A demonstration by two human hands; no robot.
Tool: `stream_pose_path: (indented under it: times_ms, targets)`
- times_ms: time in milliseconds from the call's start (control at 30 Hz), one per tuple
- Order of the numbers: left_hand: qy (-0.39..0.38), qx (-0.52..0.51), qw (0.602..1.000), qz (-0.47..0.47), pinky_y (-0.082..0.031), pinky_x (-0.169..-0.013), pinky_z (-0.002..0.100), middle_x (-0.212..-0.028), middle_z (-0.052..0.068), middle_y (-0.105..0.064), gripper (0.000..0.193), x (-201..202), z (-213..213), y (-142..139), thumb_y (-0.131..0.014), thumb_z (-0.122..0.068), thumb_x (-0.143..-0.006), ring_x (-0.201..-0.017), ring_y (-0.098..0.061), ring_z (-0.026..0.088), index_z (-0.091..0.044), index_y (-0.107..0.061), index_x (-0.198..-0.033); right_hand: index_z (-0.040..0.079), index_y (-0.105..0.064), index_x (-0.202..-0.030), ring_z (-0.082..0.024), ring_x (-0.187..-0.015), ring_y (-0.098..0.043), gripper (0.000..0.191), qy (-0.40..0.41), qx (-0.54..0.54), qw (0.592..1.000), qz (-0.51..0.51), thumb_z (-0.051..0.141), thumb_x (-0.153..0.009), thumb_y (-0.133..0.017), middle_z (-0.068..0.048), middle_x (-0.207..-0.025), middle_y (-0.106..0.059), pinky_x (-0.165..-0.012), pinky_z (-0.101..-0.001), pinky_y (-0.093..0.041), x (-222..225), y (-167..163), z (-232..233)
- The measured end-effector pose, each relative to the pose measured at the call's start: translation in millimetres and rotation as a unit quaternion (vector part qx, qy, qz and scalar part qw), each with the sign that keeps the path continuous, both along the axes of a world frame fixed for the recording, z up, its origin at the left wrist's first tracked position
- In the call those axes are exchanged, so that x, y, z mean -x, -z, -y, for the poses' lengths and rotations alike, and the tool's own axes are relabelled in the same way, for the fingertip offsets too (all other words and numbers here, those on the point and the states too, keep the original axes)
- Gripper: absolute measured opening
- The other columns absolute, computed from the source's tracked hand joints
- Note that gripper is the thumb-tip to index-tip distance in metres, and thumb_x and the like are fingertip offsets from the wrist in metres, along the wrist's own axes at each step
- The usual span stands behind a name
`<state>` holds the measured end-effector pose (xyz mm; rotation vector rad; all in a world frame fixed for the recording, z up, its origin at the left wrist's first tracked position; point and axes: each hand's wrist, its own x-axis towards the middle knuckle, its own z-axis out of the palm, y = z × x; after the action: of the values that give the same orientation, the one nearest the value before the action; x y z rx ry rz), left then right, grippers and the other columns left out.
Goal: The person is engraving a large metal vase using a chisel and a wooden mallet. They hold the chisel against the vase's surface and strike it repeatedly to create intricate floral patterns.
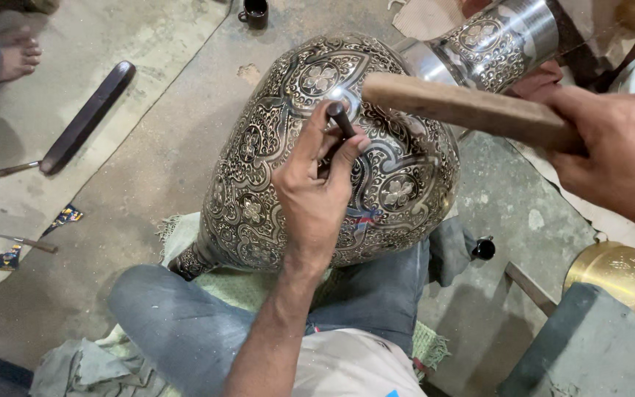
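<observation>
- Grey concrete floor (156, 169) fills the background, dusty and stained, with a green woven mat (207, 283) under my lap where I sit cross-legged in blue jeans.
- On my thighs I see the large engraved metal vase with black-and-silver floral scrollwork (332, 154); it lies on its side, its long axis running from the narrow foot at lower left, near my knee, up to the neck at upper right.
- My left hand (314, 195) rests on top of the belly, fingers pinched shut around a short dark metal chisel (341, 117). The tool stands tilted, tip on the bright patch near a flower medallion, head pointing up and right.
- My right hand (619, 154) is clenched tight on a thick brown wooden mallet (464, 106). The mallet lies nearly level, running left from the hand, its far end just above and beside the chisel head; I cannot tell whether they touch.
- So the chisel sits directly under the left hand and well left of the right; only the mallet bridges that gap.
- Elsewhere: a long dark flat bar (86, 117) at left, a small dark cup (253, 12) at top, a brass vessel (622, 276) at lower right, and another person's bare foot (15, 57) at upper left.
</observation>
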<state>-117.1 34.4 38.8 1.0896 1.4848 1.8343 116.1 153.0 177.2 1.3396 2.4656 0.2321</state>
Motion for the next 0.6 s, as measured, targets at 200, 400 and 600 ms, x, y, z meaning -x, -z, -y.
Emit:
stream_pose_path:
  times_ms: [200,400,600]
  targets:
    - [-0.030,-0.006,0.999,0.023,-0.069,-0.090,0.030,-0.109,0.008,-0.078,0.044,-8,2,2,-0.073,-0.008,-0.101,-0.103,-0.079,0.017,-0.007,-0.060,-0.142,0.006,-0.071,-0.102,-0.025,-0.069,-0.072,0.024,-0.028,-0.014,0.999,-0.026,0.024,-0.091,-0.083,-0.014,-0.078,-0.071,-0.066,-0.0386,-0.055,25,-9,-10]
    - [-0.039,-0.014,0.999,0.009,-0.070,-0.090,0.030,-0.111,0.008,-0.079,0.039,-13,2,4,-0.072,-0.010,-0.103,-0.104,-0.080,0.016,-0.007,-0.061,-0.140,-0.002,-0.061,-0.116,-0.015,-0.083,-0.067,0.030,-0.082,0.141,0.940,-0.299,-0.003,-0.086,-0.067,-0.014,-0.092,-0.068,-0.066,-0.0305,-0.057,67,-33,-10]
    - [-0.034,-0.001,0.999,-0.001,-0.067,-0.093,0.029,-0.110,0.009,-0.078,0.021,-9,5,-3,-0.072,-0.004,-0.104,-0.099,-0.079,0.015,-0.005,-0.064,-0.123,0.001,-0.069,-0.105,-0.015,-0.060,-0.065,0.027,-0.074,0.071,0.980,-0.173,0.008,-0.086,-0.086,-0.012,-0.076,-0.069,-0.050,-0.0323,-0.050,84,-40,-7]
